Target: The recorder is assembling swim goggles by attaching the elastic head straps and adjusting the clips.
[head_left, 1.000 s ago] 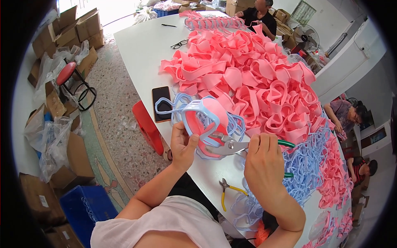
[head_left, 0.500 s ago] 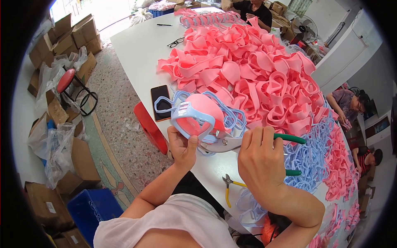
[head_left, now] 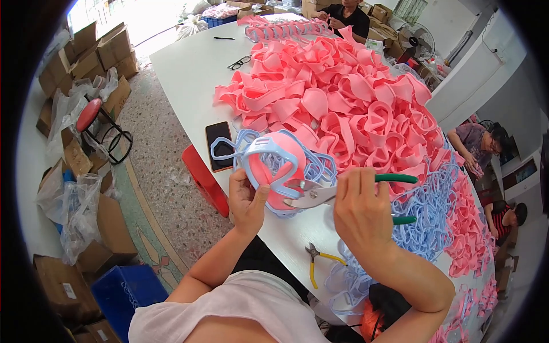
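Observation:
My left hand (head_left: 247, 201) is closed on the lower left rim of a light blue goggle-like frame (head_left: 262, 146), holding it tilted above the table. A soft pink piece (head_left: 291, 146) is set in the frame, and light blue cords (head_left: 320, 167) trail behind it. My right hand (head_left: 361, 210) grips green-handled pliers (head_left: 315, 196) that look like snips. Their metal jaws stand apart at the frame's right side; whether they touch it I cannot tell. Several pink loops (head_left: 337, 103) lie heaped just beyond the frame.
A phone (head_left: 218, 134), glasses (head_left: 239, 62) and a pen (head_left: 224, 38) lie on the white table (head_left: 183, 63). Yellow-handled pliers (head_left: 313, 264) and a heap of blue cords (head_left: 420, 223) are near my right arm. A red stool (head_left: 205, 178) stands at the table edge. Other people work farther off.
My left hand has turned the frame so that its opening faces me more. The pliers' jaws have opened and shifted from the lower rim to the frame's right side.

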`<state>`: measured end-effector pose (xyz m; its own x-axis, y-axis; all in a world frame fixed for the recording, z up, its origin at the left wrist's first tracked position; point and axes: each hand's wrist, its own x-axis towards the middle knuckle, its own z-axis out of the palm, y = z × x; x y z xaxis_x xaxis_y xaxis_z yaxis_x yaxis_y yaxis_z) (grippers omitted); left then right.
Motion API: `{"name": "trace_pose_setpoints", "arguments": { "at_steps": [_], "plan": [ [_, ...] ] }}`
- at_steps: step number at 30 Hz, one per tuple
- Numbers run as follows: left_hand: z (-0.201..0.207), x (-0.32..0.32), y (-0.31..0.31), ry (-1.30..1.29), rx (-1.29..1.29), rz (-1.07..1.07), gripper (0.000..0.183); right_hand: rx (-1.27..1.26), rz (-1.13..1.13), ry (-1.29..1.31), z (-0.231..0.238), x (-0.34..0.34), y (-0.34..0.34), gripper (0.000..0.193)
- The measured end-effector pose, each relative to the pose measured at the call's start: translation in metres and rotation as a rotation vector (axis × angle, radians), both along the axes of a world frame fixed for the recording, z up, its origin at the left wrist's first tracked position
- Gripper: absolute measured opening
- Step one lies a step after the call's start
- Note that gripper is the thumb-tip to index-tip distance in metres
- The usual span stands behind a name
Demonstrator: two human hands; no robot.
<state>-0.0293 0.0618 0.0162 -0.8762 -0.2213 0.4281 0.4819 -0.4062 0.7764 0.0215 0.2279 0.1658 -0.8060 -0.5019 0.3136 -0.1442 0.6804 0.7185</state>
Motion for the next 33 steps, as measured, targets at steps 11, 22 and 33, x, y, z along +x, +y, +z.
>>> {"name": "trace_pose_setpoints", "arguments": {
  "at_steps": [11, 22, 33],
  "plan": [
    [0.005, 0.004, -0.002, 0.076, -0.053, -0.008, 0.043, -0.015, 0.024, -0.179, -0.003, -0.007, 0.018, 0.011],
    [0.004, 0.0, 0.0, -0.058, 0.014, -0.05, 0.042, -0.207, 0.048, -0.12, -0.009, -0.012, 0.019, 0.01],
    [0.005, 0.01, 0.014, -0.039, 0.038, -0.045, 0.042, -0.661, -0.025, -0.379, -0.032, -0.009, 0.021, 0.013]
  ]
}}
